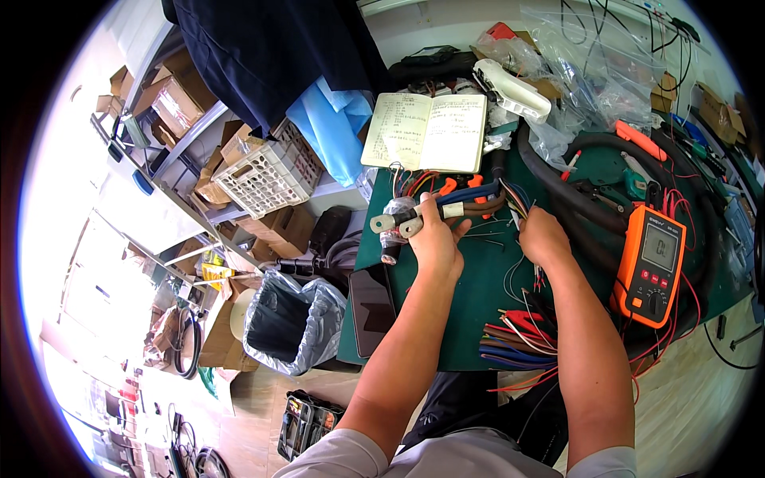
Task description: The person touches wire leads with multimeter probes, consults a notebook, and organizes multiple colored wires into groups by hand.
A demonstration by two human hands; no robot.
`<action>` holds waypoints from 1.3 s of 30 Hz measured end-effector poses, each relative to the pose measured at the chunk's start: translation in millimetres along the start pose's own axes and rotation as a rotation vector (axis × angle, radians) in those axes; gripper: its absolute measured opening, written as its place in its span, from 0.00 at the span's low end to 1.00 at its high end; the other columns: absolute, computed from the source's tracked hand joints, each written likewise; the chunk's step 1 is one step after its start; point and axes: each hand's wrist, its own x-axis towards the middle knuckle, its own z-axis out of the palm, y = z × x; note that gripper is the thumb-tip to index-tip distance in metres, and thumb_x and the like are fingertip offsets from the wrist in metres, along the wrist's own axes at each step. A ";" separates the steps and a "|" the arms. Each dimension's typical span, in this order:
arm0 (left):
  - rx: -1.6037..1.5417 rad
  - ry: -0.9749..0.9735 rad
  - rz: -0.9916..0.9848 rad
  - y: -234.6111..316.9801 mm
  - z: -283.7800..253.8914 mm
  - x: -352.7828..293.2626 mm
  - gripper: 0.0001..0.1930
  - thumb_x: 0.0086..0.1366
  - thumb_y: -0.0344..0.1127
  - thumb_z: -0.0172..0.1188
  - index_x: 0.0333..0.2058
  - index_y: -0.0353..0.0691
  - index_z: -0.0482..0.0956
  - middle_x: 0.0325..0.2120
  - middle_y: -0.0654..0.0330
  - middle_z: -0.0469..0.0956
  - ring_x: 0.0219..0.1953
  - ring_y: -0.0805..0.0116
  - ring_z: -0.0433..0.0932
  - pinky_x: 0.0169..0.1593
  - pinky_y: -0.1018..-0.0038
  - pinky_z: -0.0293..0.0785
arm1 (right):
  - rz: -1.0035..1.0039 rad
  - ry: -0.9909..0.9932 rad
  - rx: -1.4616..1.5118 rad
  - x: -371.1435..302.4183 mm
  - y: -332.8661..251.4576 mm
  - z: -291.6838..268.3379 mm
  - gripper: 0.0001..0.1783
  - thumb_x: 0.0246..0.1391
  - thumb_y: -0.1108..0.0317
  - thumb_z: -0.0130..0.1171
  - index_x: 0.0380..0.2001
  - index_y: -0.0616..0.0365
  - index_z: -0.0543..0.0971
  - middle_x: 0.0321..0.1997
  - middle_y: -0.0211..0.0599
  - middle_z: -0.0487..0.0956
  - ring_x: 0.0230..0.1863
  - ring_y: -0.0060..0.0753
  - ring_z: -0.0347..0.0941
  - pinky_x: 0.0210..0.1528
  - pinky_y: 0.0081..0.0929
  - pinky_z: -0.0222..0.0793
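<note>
My left hand (437,248) is closed around thick cables, a blue one (476,193) and brown ones (484,209), with flat metal lugs (382,224) sticking out to the left. My right hand (545,237) pinches a bundle of thin coloured wires (516,193) that fans out of a black cable sheath (498,163); its fingertips are partly hidden. Below that hand dangle thin wire ends (539,277). Left of my left hand lies a cable end wrapped in clear plastic (396,209). Behind the cables are orange tool handles (449,185).
An open notebook (426,131) lies behind my hands on the green work surface (470,291). An orange multimeter (650,267) stands right, beside thick black cables (570,187). Near the front are a dark phone (372,311) and a bundle of coloured wires (518,341). A lined bin (323,338) stands left.
</note>
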 end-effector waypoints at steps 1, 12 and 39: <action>0.000 -0.001 0.000 0.1 0.1 -0.1 0.18 0.70 0.46 0.50 0.48 0.37 0.70 0.40 0.59 0.72 0.36 0.70 0.76 0.31 0.73 0.78 | -0.001 0.000 0.000 -0.2 -0.1 -0.3 0.14 0.57 0.67 0.53 0.44 0.61 0.78 0.47 0.50 0.80 0.50 0.54 0.76 0.51 0.45 0.72; 0.003 0.006 -0.004 -1.1 -0.5 0.3 0.19 0.70 0.47 0.50 0.48 0.37 0.71 0.41 0.59 0.72 0.36 0.69 0.75 0.32 0.73 0.77 | -0.006 0.007 0.000 0.9 0.9 1.4 0.14 0.58 0.66 0.53 0.45 0.61 0.77 0.47 0.51 0.79 0.50 0.54 0.76 0.51 0.45 0.72; 0.013 0.006 -0.012 -0.5 -0.8 -0.1 0.19 0.70 0.47 0.49 0.49 0.37 0.70 0.42 0.58 0.72 0.38 0.68 0.76 0.32 0.73 0.77 | -0.011 0.003 0.006 0.6 0.6 1.4 0.14 0.57 0.67 0.54 0.44 0.62 0.77 0.47 0.52 0.80 0.50 0.54 0.76 0.51 0.45 0.72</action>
